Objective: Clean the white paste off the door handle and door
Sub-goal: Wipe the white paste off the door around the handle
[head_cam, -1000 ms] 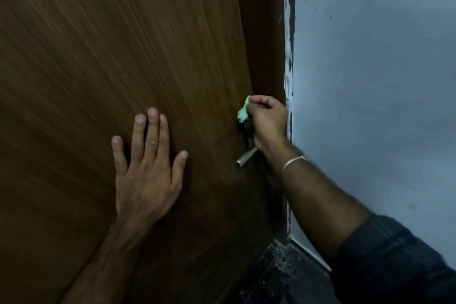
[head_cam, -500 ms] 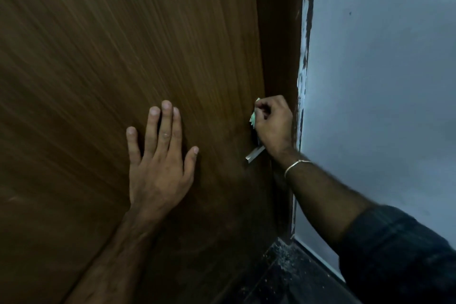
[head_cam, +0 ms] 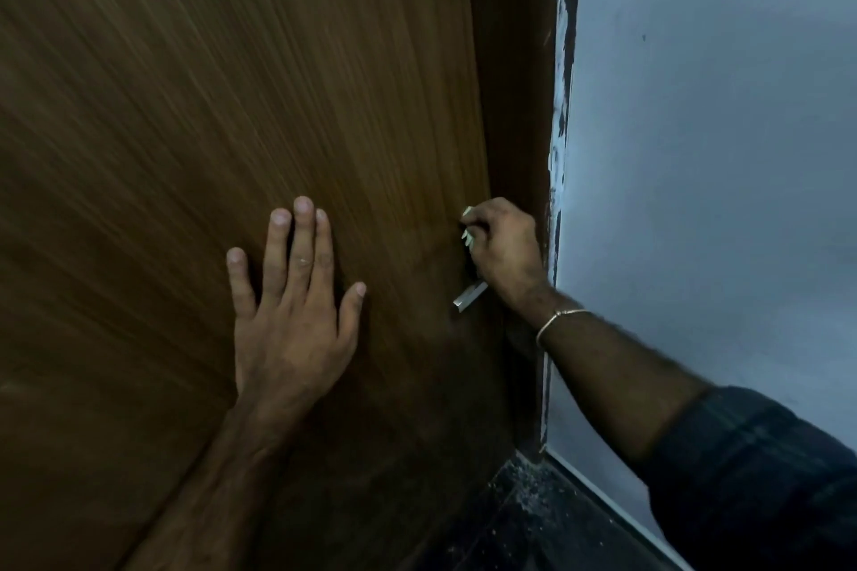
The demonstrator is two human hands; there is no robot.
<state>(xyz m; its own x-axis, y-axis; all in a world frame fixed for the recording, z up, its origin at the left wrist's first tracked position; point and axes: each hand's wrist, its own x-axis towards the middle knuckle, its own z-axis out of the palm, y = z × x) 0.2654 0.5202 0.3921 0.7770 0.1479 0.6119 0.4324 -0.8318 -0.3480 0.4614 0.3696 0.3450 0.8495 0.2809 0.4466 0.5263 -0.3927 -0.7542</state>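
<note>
A brown wooden door (head_cam: pixel 232 107) fills the left and middle of the view. My left hand (head_cam: pixel 292 315) lies flat against it, fingers spread and pointing up. Near the door's right edge my right hand (head_cam: pixel 503 246) is closed on a small pale green cloth (head_cam: pixel 467 225), pressed against the door just above the handle. Only the metal tip of the door handle (head_cam: pixel 469 298) shows below my right hand; the remainder is hidden behind the hand. I see no white paste on the bare door face.
A dark door frame (head_cam: pixel 514 83) runs beside the door's edge, with rough white smears along its border (head_cam: pixel 559 130) against the pale grey wall (head_cam: pixel 719 153). Below is dark floor (head_cam: pixel 533 524) speckled with white dust.
The right hand has closed tighter over the green cloth, so less of it shows. The view has shifted a little, and the left hand stays flat on the door.
</note>
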